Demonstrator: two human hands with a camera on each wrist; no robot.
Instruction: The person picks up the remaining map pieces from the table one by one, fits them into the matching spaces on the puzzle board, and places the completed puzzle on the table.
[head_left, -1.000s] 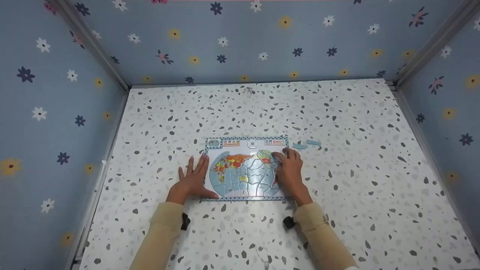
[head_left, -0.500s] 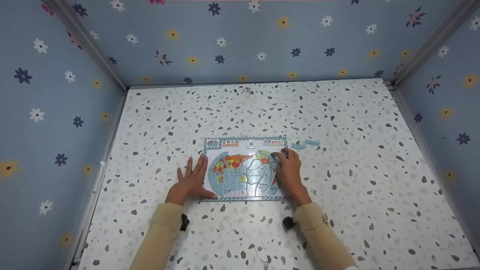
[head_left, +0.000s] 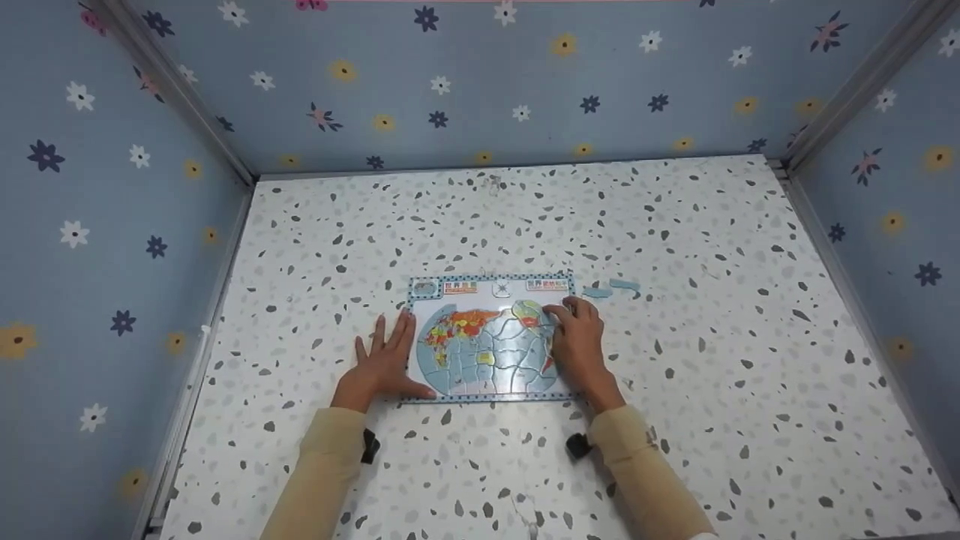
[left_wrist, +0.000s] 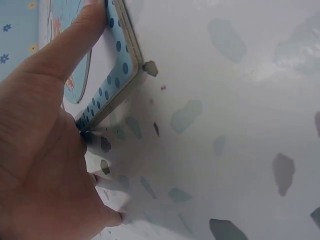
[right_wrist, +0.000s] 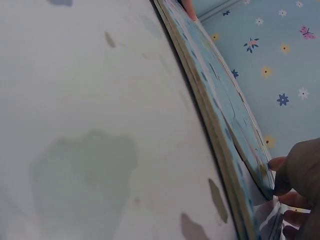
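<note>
A world-map jigsaw puzzle in a dotted-border board lies flat on the table. My left hand rests spread on its left edge, thumb on the lower left corner; the left wrist view shows this thumb on the dotted border. At the map's upper right, my right hand has its fingers curled, thumb and index finger at a puzzle piece mostly covered by the hand. In the right wrist view, fingertips touch the map's surface near its edge. Two thin blue puzzle pieces lie beside the board's upper right corner.
The white speckled table is bordered by blue flowered panels at the back and on both sides. Dark wrist devices show at both cuffs.
Both hands keep their places on the board, and the loose pieces have not moved. Only the head view shifts slightly.
</note>
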